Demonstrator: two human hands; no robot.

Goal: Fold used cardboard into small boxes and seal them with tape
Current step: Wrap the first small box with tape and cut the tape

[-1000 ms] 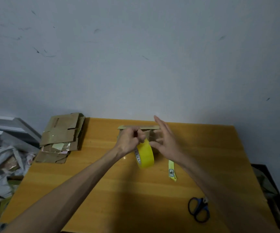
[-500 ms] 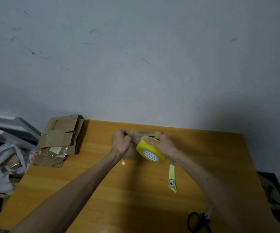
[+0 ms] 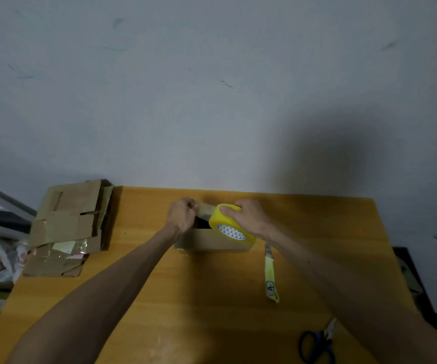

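**Cardboard box [image 3: 207, 241] gets its tape**

Scissors [image 3: 317, 345] lie nearest on the table [image 3: 212, 311], then a yellow cutter [image 3: 270, 274]. Behind sits the box (its top looks open). Over it the right hand [image 3: 250, 218] curls round the tape roll [image 3: 229, 225]. The left hand [image 3: 182, 216] pinches the loose tape end [image 3: 205, 208]. Next, likely: lay the strip flat across the top.

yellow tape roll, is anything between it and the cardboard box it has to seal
Nothing visible. The right hand grips the yellow tape roll directly over the small brown cardboard box, and the left hand pinches the tape strip by its end.
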